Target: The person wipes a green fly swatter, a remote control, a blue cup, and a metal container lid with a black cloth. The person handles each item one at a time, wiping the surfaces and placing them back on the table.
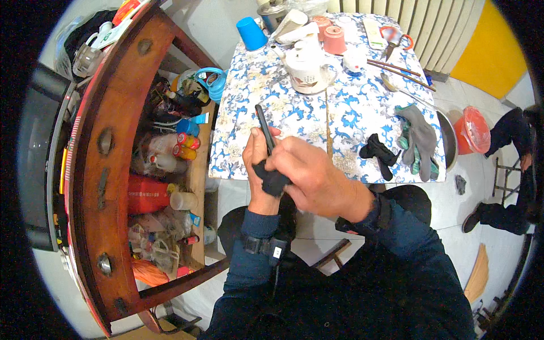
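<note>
My left hand (pixel 259 190) is closed round a slim black object (pixel 264 127) with a rounded end, seen nearly edge-on, which may be a phone. It stands up at a tilt above the near edge of the table. Against the left palm and wrist lies a crumpled black cloth (pixel 273 179). My right hand (pixel 317 173) is closed over the cloth's upper edge, with its fingertips beside the slim object; that hand is slightly blurred. Right of my hands, a small crumpled black fabric piece (pixel 379 154) and grey-green work gloves (pixel 419 136) lie on the table.
The table has a blue-and-white floral cover (pixel 249 124). Toward its back stand a white teapot (pixel 306 67), a blue cup (pixel 251 34), pink cups (pixel 334 39), scissors (pixel 395 41) and chopsticks (pixel 399 71). At left is a wooden cabinet (pixel 105 187); at right, a red bucket (pixel 473 131) and another person's legs (pixel 504 221).
</note>
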Tool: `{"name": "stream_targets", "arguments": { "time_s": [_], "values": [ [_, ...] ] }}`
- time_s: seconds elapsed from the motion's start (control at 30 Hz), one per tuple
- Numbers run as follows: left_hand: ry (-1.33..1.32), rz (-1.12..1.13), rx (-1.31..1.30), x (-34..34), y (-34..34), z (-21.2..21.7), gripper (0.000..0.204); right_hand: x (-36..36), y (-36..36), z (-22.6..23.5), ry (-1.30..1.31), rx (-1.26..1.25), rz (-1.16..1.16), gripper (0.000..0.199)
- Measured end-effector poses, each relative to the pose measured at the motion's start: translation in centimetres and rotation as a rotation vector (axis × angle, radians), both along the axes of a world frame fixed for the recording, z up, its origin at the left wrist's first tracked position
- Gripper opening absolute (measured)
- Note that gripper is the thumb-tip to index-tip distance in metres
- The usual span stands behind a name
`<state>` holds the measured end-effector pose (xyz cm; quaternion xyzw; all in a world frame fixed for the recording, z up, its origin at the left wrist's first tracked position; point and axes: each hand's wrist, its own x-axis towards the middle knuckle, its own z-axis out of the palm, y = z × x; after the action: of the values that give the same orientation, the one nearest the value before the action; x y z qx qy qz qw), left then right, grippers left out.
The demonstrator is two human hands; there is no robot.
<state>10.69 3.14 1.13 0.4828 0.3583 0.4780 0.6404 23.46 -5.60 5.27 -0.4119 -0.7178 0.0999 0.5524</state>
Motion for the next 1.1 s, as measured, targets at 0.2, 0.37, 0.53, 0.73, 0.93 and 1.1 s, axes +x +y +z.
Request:
{"name": "stream_targets", "arguments": {
  "time_s": [0.2,0.37,0.53,0.73,0.93,1.1],
  "values": [
    [0.006,-0.111,0.041,1.2,-1.8,-0.9,0.029,3.5,2.9,1.2,0.102,0.072,-0.283,0.037],
    [-0.059,-0.366,0.031,0.2,-1.3,-0.9,0.038,4.4,3.5,1.8,0.160,0.086,-0.335,0.036],
    [-0.316,-0.166,-0.294,-0.9,0.4,-0.9,0.066,1.4,2.1,0.1,-0.017,0.032,-0.055,0.023],
    [-0.388,-0.283,-0.264,-2.0,0.3,-0.3,0.065,0.8,1.4,-0.4,-0.091,0.043,0.040,0.022],
    [-0.283,-0.575,-0.191,-1.2,-0.8,-0.4,0.071,3.4,3.1,1.2,0.106,0.032,-0.266,0.033],
    [-0.243,-0.580,-0.136,-0.9,-1.3,-0.1,0.069,4.9,4.2,1.4,0.266,0.026,-0.367,0.028]
  ]
}}
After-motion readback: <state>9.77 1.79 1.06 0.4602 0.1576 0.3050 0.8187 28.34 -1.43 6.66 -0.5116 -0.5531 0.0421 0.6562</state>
